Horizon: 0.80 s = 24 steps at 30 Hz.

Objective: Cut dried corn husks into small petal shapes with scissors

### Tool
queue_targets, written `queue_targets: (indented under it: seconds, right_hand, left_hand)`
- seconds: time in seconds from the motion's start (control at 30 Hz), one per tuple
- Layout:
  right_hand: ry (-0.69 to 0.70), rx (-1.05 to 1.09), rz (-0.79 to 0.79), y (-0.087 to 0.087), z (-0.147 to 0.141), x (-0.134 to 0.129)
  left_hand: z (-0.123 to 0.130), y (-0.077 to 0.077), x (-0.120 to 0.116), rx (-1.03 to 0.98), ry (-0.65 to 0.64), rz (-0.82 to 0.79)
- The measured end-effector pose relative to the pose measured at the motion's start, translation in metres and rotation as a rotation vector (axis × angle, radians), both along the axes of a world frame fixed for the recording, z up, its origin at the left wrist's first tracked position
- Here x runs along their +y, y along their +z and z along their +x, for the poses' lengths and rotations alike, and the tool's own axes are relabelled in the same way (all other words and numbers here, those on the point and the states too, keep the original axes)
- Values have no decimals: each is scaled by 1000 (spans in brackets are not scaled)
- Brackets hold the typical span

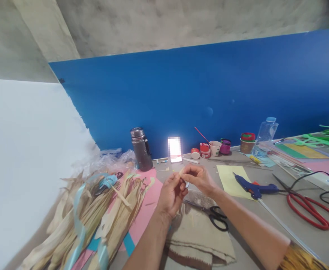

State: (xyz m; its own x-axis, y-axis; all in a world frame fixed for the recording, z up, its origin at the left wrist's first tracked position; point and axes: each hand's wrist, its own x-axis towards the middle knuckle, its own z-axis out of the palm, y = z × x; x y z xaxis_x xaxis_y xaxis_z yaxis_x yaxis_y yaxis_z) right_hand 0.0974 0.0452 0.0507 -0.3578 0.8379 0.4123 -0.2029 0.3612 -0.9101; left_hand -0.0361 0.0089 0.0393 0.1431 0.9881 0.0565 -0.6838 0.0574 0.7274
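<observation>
My left hand point(170, 193) and my right hand point(199, 177) meet above the table with fingertips pinched together. Between them is a small pale piece point(181, 172) that looks like dried corn husk; most of it is hidden by the fingers. Just below the hands lies a folded beige cloth point(201, 236). Black-handled scissors point(219, 219) rest on it, their blades partly hidden behind my right wrist. To the left, a bundle of dried corn husks point(125, 221) lies on pink paper point(153, 187), with light blue ribbon point(78, 217) draped over it.
On the right lie a blue glue gun point(254, 187) on yellow paper point(223, 178) and red-handled scissors point(310, 213). Along the blue wall stand a dark flask point(141, 152), a lit phone point(175, 150), a paper cup point(215, 149), paint jars point(205, 151) and a plastic bottle point(265, 135).
</observation>
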Motion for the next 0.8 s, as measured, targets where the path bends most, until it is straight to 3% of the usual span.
queue_targets:
  seconds: [0.2, 0.33, 0.8]
  right_hand:
    - [-115, -30, -22, -5, 0, 5]
    - [-97, -10, -100, -3, 1, 5]
    - [-125, -141, -11, -10, 1, 9]
  left_hand:
    - [1, -6, 6, 81, 182, -69]
    - [-1, -10, 10, 42, 244, -149]
    - [0, -9, 10, 12, 233, -208]
